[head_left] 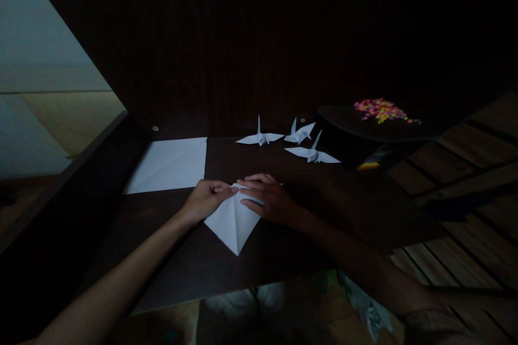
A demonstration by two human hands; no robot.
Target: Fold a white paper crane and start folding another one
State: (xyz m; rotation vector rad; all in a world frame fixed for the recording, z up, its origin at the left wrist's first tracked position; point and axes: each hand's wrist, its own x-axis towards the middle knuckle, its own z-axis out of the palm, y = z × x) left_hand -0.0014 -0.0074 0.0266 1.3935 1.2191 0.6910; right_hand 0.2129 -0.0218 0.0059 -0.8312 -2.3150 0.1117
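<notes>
On the dark table, a folded sheet of white paper [232,219] lies with one corner toward me and a crease down its middle. My left hand [205,198] is closed on its upper left edge, thumb on top near the upper point. Stretched fingers of my right hand [270,198] lie flat across the paper's upper right side, hiding part of it. Behind my hands stand three white origami cranes, one at the left [261,138], one at the back right [300,133] and one in front of that [313,154].
A flat white sheet [172,164] with a faint diagonal crease lies at the back left. Small colourful pieces [382,110] are heaped on a dark raised shelf [343,118] at the right. A dark panel [226,48] closes the table's back, and a side board [76,172] its left.
</notes>
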